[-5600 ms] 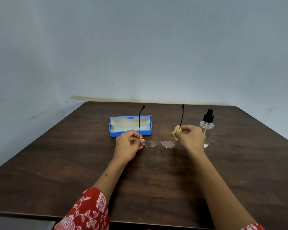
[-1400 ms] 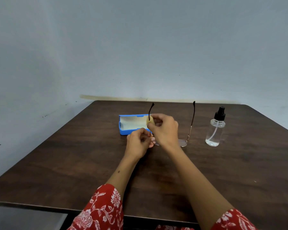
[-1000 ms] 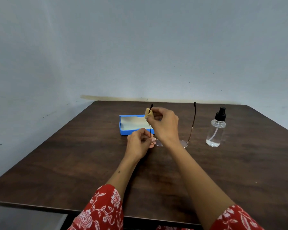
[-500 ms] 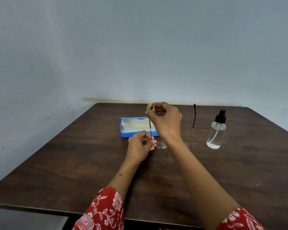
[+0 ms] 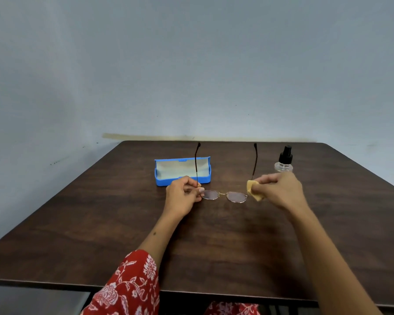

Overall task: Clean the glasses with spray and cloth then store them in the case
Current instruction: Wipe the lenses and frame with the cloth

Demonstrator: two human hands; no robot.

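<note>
Wiping step: glasses [image 5: 223,195] held above worktop [image 5: 214,235]; left hand [image 5: 182,196] pinches one hinge, right hand [image 5: 280,189] pinches cloth [image 5: 253,192] at other temple. Next, likely: fold temples, place in open case [image 5: 182,170].

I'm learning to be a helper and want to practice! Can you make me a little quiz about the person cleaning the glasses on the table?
1. True or false: the blue glasses case is shut.
2. Which hand holds the yellow cloth? A) left hand B) right hand
3. Fill in: the spray bottle has a ____ cap.

Key:
1. False. It lies open on the table, behind the left hand.
2. B. The left hand pinches the glasses at the corner of the frame.
3. Black.
</note>
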